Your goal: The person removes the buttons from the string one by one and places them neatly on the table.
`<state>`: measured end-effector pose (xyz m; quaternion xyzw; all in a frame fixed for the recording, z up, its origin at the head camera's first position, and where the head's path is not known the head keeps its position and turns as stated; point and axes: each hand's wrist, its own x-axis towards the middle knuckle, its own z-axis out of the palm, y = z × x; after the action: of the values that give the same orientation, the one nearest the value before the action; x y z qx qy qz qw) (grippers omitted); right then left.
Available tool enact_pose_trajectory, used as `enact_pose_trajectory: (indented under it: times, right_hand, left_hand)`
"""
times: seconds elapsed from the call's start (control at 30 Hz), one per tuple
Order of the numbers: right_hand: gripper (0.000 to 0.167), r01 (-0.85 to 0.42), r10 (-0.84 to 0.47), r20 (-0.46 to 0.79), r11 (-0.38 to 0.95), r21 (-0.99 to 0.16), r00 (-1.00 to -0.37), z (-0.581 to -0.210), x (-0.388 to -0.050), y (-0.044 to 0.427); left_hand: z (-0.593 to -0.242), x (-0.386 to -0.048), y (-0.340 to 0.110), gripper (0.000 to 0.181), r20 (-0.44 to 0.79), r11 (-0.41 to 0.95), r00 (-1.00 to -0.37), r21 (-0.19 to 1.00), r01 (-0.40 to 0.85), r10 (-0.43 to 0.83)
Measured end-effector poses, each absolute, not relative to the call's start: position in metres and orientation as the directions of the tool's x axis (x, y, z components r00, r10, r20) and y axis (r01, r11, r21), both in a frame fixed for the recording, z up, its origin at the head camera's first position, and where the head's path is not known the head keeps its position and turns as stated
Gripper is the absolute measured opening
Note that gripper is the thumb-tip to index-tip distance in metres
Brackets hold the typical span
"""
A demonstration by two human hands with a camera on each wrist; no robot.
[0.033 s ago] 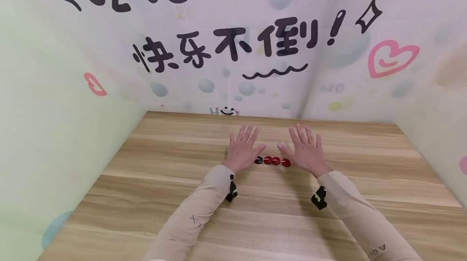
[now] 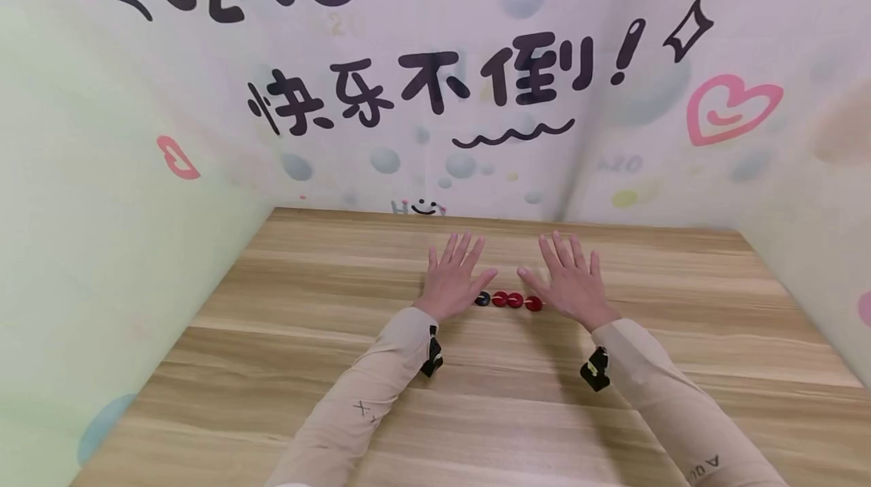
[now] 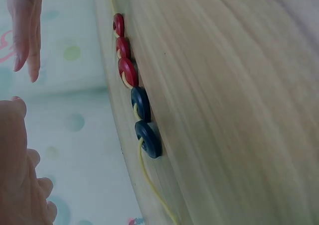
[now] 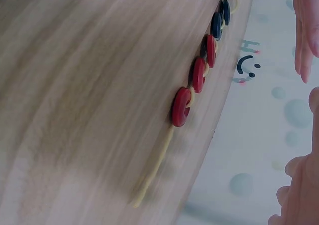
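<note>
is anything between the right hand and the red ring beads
Nothing visible stands between: the red ring beads lie nearest the right hand, the dark blue ring beads beyond them, toward the left hand.

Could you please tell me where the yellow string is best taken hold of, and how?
Probably pinch the yellow string by its bare end beyond the outermost red ring, coming from above with the right hand: that thin, nearly straight stretch carries no ring.
</note>
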<state>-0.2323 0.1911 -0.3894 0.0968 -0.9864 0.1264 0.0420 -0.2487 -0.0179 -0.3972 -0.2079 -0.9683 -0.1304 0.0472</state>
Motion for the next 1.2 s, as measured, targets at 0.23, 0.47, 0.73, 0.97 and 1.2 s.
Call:
enact_pose_trajectory:
  times: [0.23, 0.47, 0.73, 0.97, 1.2]
  right_hand:
    - [0.083, -0.2, -0.181, 0.103, 0.955, -0.221, -0.978, -0.385, -0.234, 0.189]
    - [0.083, -0.204, -0.188, 0.09, 0.954, -0.219, -0.978, -0.385, -0.233, 0.191]
    - [0.081, -0.219, -0.202, 0.092, 0.945, -0.245, -0.975, -0.39, -0.231, 0.194]
    - [0.078, -0.257, -0.23, 0.124, 0.922, -0.289, -0.965, -0.394, -0.228, 0.191]
    - [0.067, -0.33, -0.288, 0.167, 0.875, -0.353, -0.943, -0.398, -0.227, 0.184]
  left_hand:
    - [-0.394, -0.251, -0.019, 0.063, 0.141, 0.888, -0.913, 0.218, 0.405, 0.382]
    - [-0.394, -0.253, -0.026, 0.062, 0.124, 0.902, -0.927, 0.215, 0.375, 0.355]
    - [-0.396, -0.256, -0.036, 0.062, 0.142, 0.901, -0.926, 0.22, 0.374, 0.35]
    - [-0.4, -0.254, -0.045, 0.062, 0.154, 0.894, -0.93, 0.261, 0.364, 0.334]
    - [-0.406, -0.251, -0.053, 0.061, 0.2, 0.869, -0.929, 0.336, 0.362, 0.31]
